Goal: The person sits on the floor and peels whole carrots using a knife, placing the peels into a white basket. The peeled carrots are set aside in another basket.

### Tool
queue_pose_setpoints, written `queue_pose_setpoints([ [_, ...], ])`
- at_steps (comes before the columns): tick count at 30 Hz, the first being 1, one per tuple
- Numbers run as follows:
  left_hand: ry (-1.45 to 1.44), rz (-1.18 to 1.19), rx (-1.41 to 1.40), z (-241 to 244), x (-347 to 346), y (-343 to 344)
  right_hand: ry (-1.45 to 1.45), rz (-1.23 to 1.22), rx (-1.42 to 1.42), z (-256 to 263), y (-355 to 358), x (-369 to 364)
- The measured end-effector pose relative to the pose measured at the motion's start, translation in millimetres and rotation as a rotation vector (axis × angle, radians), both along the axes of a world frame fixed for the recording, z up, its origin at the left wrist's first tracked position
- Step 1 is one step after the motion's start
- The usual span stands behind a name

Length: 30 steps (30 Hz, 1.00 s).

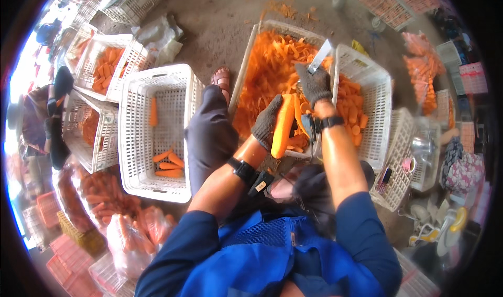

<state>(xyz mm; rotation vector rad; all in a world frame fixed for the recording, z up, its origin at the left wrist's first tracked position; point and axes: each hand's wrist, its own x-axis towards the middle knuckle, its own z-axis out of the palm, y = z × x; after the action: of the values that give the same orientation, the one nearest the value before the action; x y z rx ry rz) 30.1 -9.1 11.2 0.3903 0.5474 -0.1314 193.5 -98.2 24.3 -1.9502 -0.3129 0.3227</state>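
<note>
My left hand (271,118), in a dark knit glove, grips a thick carrot (281,134) that looks peeled on its visible side. My right hand (315,84), gloved too, is closed around a flat metal tool (320,55), probably a peeler; its working end is hidden. Beside the carrot hangs a curled strip of peel (300,120). Both hands are above a white plastic crate (245,67) heaped with orange carrot peelings (271,57). Close by my right forearm, another white crate (375,77) holds many carrots (351,100).
On my left stands a white crate (153,80) with several carrots (169,173) inside. Beyond it are crates of carrots (106,71) and plastic bags of carrots (127,234). A crate on the right bears a tape roll (408,165). Another person (39,120) is at far left.
</note>
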Motion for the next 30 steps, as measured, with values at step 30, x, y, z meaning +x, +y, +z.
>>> queue_pose_setpoints([
  [30,-0.064,0.010,0.060,-10,2,5,0.017,-0.107,0.221,63,-44,-83],
])
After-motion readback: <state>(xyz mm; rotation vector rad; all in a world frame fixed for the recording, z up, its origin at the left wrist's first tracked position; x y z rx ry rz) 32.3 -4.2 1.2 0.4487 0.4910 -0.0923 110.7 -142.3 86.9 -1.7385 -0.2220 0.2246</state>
